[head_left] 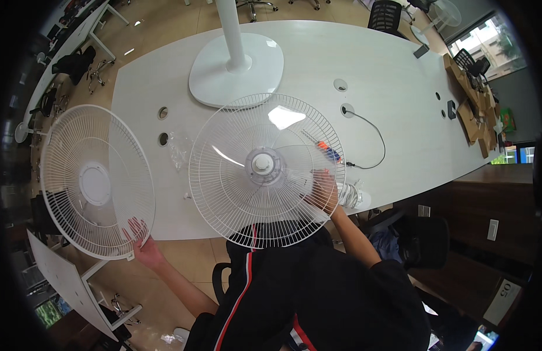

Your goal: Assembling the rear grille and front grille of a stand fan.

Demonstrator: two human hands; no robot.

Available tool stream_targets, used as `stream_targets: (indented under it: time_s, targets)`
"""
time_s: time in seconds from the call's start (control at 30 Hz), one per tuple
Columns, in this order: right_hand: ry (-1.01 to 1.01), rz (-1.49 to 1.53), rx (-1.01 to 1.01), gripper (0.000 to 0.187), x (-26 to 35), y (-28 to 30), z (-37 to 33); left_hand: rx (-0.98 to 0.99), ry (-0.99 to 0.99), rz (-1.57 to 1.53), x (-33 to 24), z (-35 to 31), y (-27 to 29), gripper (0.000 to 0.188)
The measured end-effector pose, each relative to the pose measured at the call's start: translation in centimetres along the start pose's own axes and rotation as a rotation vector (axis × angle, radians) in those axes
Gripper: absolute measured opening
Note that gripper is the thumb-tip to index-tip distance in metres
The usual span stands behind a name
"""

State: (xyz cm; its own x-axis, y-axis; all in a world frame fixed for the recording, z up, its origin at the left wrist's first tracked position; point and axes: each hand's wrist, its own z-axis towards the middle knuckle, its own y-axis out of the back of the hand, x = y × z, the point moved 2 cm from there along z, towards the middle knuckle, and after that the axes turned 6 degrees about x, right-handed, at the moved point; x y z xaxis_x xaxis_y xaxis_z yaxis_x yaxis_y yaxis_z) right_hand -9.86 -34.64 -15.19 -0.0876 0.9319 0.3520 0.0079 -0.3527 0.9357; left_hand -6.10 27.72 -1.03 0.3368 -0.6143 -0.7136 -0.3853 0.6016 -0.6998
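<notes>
Right at the near edge of the white table (411,117), a round wire cage (263,202) hangs over the person's lap, with clear blades and a white knob (263,165) in the middle. Right hand (323,192) is at its near right side, fingers bent and seen through the wires; probably steadying it, but I can't tell whether they're clamped on anything. Off to the left, past the table's edge, the left hand (146,253) grips a loose grille (95,183) by its near rim, fingers spread behind the wires. Guessing it's held out there so the two big rounds don't knock together.

Looks-wise, both are white with thin wires fanning out from the centre; the loose one has a plain disc and tilts up.

Just right of the cage sits a coiled white cable (351,196), and an orange-and-blue screwdriver (329,152) shows through the wires, I'd say parked within reach. Crinkly clear plastic (177,149) lies left. Farther back, the stand base (206,76) holds up a white pole (230,29).
</notes>
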Motion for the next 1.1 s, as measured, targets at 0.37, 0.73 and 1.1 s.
stream_targets:
  time_s: [0.37, 0.73, 1.1]
  targets:
    - [0.005, 0.083, -0.004, 0.096, 0.8, 0.3, 0.1, -0.167, -0.291, 0.368, -8.9, -2.2, -16.8, 0.054]
    - [0.189, 0.041, -0.244, 0.091, -0.5, -1.5, -1.0, 0.053, -1.016, 1.145, -12.2, -5.7, -33.8, 0.030]
    - [0.060, 0.123, -0.042, 0.098, -0.7, -2.1, -0.5, 0.156, -1.039, 1.357, -7.4, -4.0, -33.6, 0.024]
